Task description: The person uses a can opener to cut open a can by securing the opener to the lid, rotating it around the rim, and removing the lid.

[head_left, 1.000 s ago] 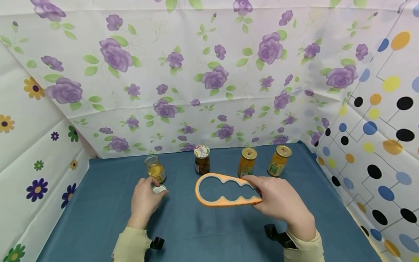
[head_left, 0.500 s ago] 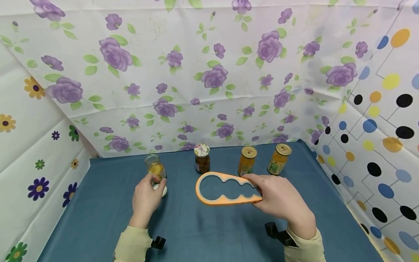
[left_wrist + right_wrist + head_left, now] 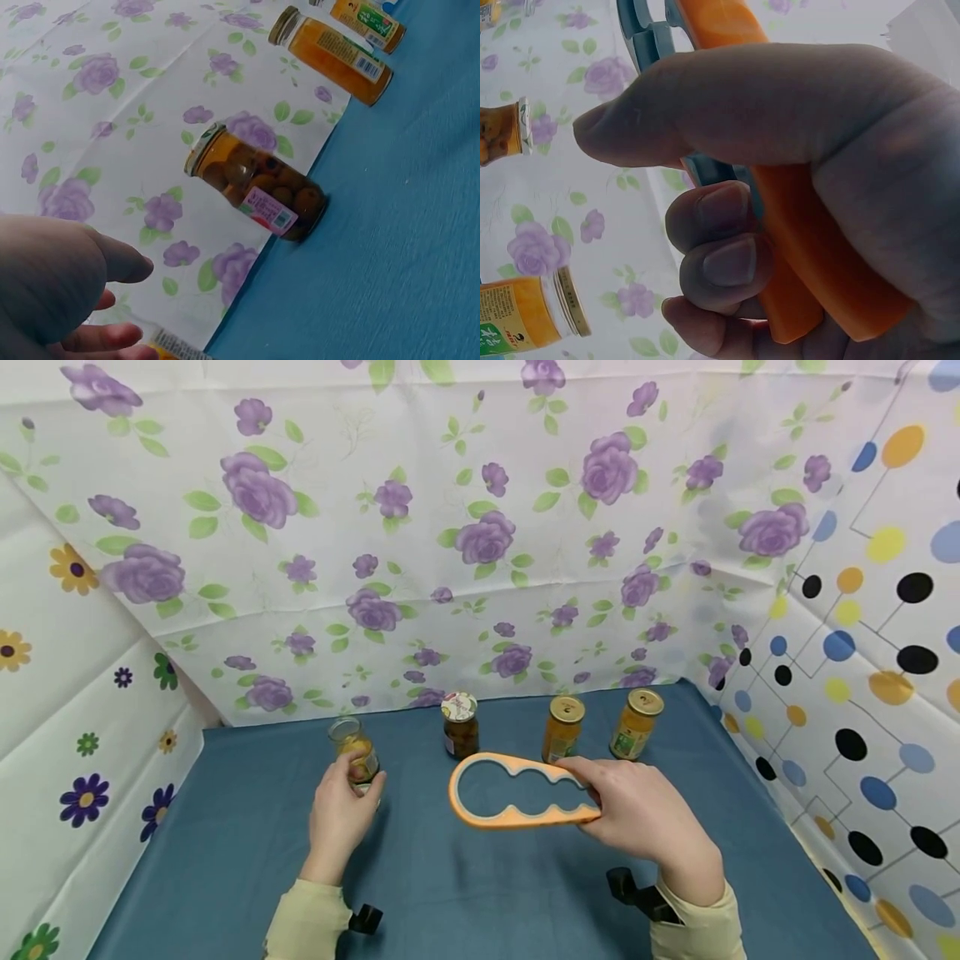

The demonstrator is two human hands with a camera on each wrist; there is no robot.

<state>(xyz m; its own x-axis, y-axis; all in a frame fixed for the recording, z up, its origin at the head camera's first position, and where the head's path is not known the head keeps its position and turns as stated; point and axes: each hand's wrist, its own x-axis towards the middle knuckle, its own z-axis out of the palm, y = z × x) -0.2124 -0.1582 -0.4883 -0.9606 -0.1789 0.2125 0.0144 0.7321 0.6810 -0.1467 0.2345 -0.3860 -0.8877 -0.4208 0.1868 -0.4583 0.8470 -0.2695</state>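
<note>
Above the blue cloth [image 3: 480, 893], opener [image 3: 512, 817] is clamped in right hand [image 3: 641, 807], fingers curled round its handles; left hand [image 3: 340, 808] is held beside lidless jar [image 3: 352, 742], thumb and fingers apart; three lidded jars [image 3: 562, 729] are set farther back, to its right

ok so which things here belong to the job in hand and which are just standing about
In use, it seems:
orange jar opener, held in the right hand
open glass jar with yellow contents, by the left hand
pale lid, mostly hidden by that hand

Apparently just standing about:
jar of brown round pieces
far-right gold-lidded jar
gold-lidded jar beside it
</note>
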